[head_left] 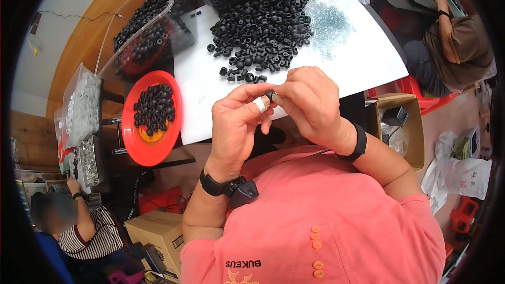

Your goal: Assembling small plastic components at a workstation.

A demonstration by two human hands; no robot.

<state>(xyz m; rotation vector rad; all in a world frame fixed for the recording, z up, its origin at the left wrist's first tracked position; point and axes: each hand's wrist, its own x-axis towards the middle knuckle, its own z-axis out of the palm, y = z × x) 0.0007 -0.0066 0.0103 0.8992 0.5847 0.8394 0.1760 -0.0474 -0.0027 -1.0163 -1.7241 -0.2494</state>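
Both my hands meet over the near edge of a white sheet (363, 58). Between the fingertips is a small black part (271, 94), mostly hidden by the fingers. My left hand (236, 118) pinches it from the left, with a white wrap round its thumb. My right hand (313, 105) pinches it from the other side. Just beyond them spreads a heap of small black plastic parts (260, 31), some ball-shaped, some like short collars. To the left, a red plate (177, 102) carries round black parts (153, 108).
Clear bins of black parts (144, 16) stand at the back left. Bags of clear pieces (83, 108) lie farther left. A cardboard box (415, 131) sits at the right, another (158, 236) at the lower left. One person (457, 42) works at far right, another (92, 231) at lower left.
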